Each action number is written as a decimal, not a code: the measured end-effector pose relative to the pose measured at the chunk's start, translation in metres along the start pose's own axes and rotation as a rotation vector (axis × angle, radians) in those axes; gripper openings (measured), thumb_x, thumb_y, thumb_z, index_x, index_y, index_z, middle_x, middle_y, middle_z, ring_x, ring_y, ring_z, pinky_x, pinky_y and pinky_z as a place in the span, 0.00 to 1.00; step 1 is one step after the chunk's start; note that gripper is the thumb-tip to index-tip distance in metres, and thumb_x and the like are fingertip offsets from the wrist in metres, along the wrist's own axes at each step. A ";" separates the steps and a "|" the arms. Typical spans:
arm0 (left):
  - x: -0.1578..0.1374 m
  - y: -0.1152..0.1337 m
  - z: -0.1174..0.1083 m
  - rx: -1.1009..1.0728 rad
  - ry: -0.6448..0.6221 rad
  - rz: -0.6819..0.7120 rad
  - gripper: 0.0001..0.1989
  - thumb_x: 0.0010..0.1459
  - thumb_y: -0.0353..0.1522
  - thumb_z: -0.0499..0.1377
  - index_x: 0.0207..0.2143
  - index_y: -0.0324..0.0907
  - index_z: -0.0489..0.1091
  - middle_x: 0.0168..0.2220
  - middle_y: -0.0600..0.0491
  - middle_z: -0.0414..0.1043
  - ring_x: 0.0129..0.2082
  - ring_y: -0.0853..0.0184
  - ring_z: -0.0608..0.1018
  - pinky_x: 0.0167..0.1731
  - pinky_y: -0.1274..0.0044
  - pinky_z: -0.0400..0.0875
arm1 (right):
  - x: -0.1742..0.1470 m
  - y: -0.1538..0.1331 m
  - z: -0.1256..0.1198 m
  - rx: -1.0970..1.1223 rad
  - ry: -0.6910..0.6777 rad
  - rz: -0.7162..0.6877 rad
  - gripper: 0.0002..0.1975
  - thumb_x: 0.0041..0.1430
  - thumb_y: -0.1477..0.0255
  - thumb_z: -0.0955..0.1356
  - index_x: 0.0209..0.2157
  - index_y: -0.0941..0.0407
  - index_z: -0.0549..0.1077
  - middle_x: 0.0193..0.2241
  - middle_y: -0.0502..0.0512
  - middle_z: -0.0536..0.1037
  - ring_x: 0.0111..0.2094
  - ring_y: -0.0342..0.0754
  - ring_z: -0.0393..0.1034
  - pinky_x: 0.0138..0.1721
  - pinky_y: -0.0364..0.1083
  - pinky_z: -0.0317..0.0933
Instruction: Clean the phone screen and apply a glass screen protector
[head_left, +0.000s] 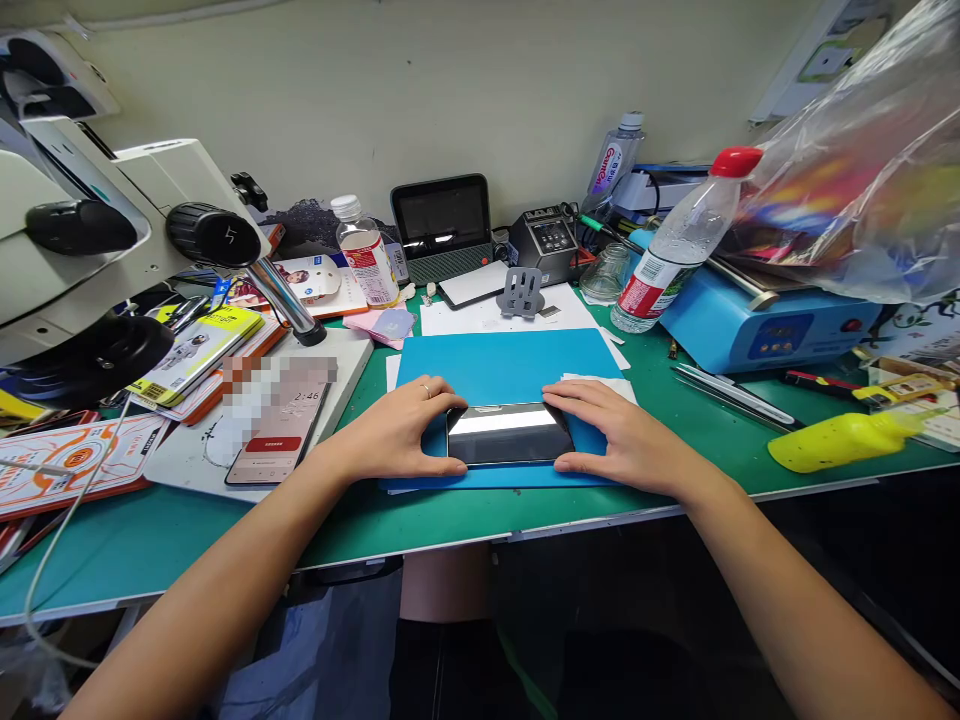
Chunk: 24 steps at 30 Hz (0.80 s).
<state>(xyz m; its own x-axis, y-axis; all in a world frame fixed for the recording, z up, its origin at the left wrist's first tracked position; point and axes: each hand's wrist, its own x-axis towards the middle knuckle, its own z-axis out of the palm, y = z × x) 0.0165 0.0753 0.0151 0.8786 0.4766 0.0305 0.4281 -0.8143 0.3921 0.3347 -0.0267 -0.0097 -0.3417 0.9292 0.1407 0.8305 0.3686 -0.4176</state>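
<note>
A smartphone (510,440) with a dark, glossy screen lies sideways between my hands, over a blue mat (510,358). My left hand (401,428) grips its left end, thumb along the near edge and fingers at the far edge; a ring shows on one finger. At the right end, my right hand (619,435) holds the phone the same way. A bright band of light reflects across the upper part of the screen. Whether the phone rests on the mat or is slightly raised, I cannot tell. White paper (600,385) sticks out beside my right hand.
At left stand a microscope (142,200) and a second phone (281,430) with a lit screen. Behind the mat are a grey phone stand (520,293) and a soldering station (544,245). Right are a red-capped bottle (675,250), tweezers (731,395), a yellow squeeze bottle (840,442) and a blue machine (765,320).
</note>
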 end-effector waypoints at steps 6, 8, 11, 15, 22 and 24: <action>0.000 0.000 0.000 -0.016 -0.004 0.004 0.33 0.56 0.51 0.64 0.58 0.44 0.68 0.52 0.46 0.70 0.50 0.54 0.74 0.50 0.65 0.71 | -0.001 0.001 0.001 -0.005 0.010 -0.005 0.38 0.56 0.49 0.72 0.64 0.50 0.68 0.63 0.62 0.71 0.65 0.67 0.61 0.62 0.67 0.61; 0.001 -0.001 0.000 -0.020 -0.001 0.007 0.32 0.55 0.51 0.64 0.58 0.45 0.68 0.51 0.46 0.70 0.50 0.54 0.74 0.50 0.65 0.71 | -0.001 0.002 0.002 -0.008 0.007 -0.001 0.39 0.55 0.48 0.72 0.65 0.50 0.68 0.63 0.62 0.70 0.66 0.67 0.61 0.63 0.66 0.60; 0.000 -0.001 0.000 -0.022 0.003 0.008 0.32 0.55 0.51 0.65 0.57 0.45 0.68 0.51 0.46 0.70 0.49 0.54 0.74 0.49 0.65 0.71 | -0.001 0.003 0.002 -0.001 0.011 0.009 0.43 0.52 0.46 0.73 0.65 0.50 0.67 0.63 0.63 0.70 0.66 0.68 0.60 0.63 0.66 0.60; 0.000 0.000 -0.001 -0.035 0.001 0.006 0.34 0.55 0.52 0.65 0.58 0.45 0.68 0.51 0.46 0.70 0.50 0.54 0.74 0.49 0.65 0.71 | -0.003 0.003 0.001 0.016 0.026 0.016 0.44 0.53 0.47 0.73 0.66 0.53 0.65 0.63 0.65 0.70 0.66 0.67 0.61 0.63 0.66 0.60; 0.001 -0.003 0.000 -0.057 0.008 0.010 0.37 0.54 0.54 0.65 0.60 0.45 0.66 0.53 0.45 0.69 0.52 0.53 0.74 0.51 0.65 0.71 | -0.003 0.002 0.001 0.018 0.040 0.007 0.40 0.55 0.48 0.72 0.64 0.53 0.67 0.62 0.64 0.71 0.65 0.66 0.61 0.63 0.66 0.60; 0.001 -0.003 0.000 -0.051 0.008 0.011 0.36 0.55 0.54 0.65 0.60 0.45 0.67 0.52 0.45 0.69 0.51 0.54 0.74 0.51 0.66 0.71 | -0.003 0.002 0.001 0.018 0.045 -0.003 0.39 0.56 0.48 0.72 0.63 0.54 0.69 0.62 0.64 0.72 0.65 0.66 0.62 0.63 0.65 0.60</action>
<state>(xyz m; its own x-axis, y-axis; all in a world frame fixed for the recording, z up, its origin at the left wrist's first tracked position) 0.0158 0.0780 0.0135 0.8813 0.4707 0.0421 0.4072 -0.8015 0.4379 0.3367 -0.0284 -0.0119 -0.3236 0.9285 0.1822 0.8214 0.3712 -0.4331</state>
